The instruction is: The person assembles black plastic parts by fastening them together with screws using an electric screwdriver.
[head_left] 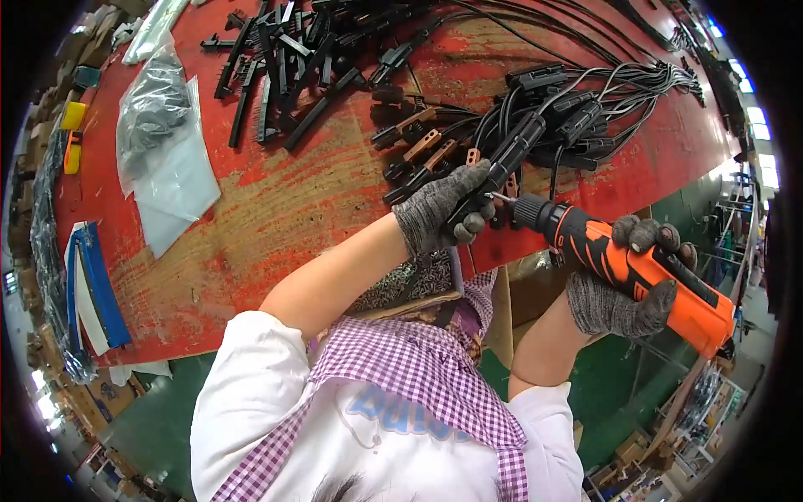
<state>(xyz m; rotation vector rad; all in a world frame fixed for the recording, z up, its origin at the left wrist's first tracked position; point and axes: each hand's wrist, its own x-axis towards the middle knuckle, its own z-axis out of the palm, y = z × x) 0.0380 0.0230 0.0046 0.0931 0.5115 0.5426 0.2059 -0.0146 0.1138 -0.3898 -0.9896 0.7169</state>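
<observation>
My left hand (447, 205), in a grey work glove, is closed round a black plastic handle piece (517, 152) with a cable at its far end. In a matching glove, my right hand (631, 280) grips an orange and black cordless drill (598, 247). The drill's bit (500, 197) points left and meets or nearly meets the held piece beside my left fingers; exact contact is too small to tell. Just beyond my left hand lie several similar black pieces with copper-coloured metal parts (422, 146). My fingers hide the lower end of the held piece.
Loose black plastic parts (280, 71) lie heaped at the back of the worn red table (276, 209). Black cables (652, 79) run off to the right. A clear plastic bag (163, 142) lies at left, near a blue strip (96, 284). A box of screws (406, 280) sits at my front.
</observation>
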